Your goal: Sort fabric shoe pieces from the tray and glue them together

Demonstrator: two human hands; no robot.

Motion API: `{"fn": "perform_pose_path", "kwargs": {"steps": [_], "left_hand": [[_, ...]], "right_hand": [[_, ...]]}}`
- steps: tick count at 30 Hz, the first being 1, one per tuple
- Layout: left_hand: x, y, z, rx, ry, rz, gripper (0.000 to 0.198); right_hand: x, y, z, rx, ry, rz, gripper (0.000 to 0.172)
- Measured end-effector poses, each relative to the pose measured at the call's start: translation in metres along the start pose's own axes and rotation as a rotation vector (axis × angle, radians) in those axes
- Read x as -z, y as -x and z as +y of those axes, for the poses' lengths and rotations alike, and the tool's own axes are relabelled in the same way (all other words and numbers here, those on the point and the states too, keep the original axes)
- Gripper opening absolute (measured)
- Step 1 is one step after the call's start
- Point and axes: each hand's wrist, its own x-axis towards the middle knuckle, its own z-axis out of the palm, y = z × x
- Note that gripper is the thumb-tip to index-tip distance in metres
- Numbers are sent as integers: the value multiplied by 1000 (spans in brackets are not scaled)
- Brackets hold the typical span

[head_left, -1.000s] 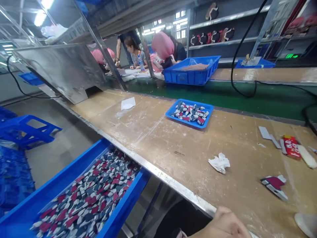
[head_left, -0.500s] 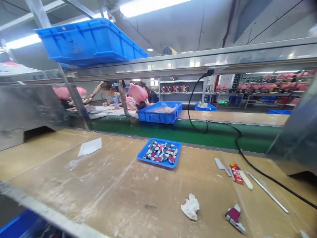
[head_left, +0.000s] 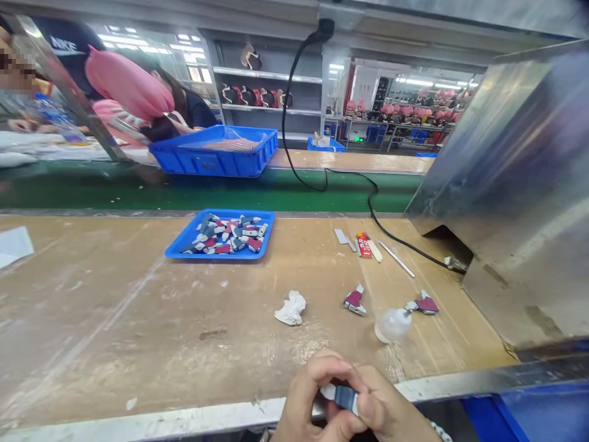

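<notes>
At the table's front edge, my left hand (head_left: pixel 309 393) and my right hand (head_left: pixel 384 405) are closed together around a small dark blue and white part (head_left: pixel 345 398). It looks like a little doll's shoe or leg piece, though fingers cover much of it. Beyond them lies a crumpled white tissue (head_left: pixel 291 308). One maroon and white piece (head_left: pixel 354 301) rests to its right. Another maroon piece (head_left: pixel 426 304) lies farther right, beside a translucent white squeeze bottle (head_left: pixel 392 326). Several similar pieces fill a shallow blue tray (head_left: pixel 219 256) at the back of the table.
A red packet (head_left: pixel 363 245), a pale stick and a thin metal rod (head_left: pixel 396 259) lie at the back right near a black cable (head_left: pixel 386 222). Behind runs a green belt (head_left: pixel 230 195) with a blue bin (head_left: pixel 207 162) beyond. A metal housing (head_left: pixel 519 202) bounds the right side.
The view has swung down and to the right. Both hands, holding the small part, have come into sight, along with the squeeze bottle and a second maroon piece.
</notes>
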Motion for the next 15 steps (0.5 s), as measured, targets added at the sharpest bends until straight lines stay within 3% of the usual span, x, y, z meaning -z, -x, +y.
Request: {"fn": "perform_pose_path", "kwargs": {"steps": [7, 15], "left_hand": [[1, -8, 3, -167, -6, -60, 29], [4, -5, 7, -92, 3, -61, 19]], "right_hand": [[-3, -7, 1, 158, 42, -20, 58], [-8, -14, 4, 235, 158, 18, 62]]}}
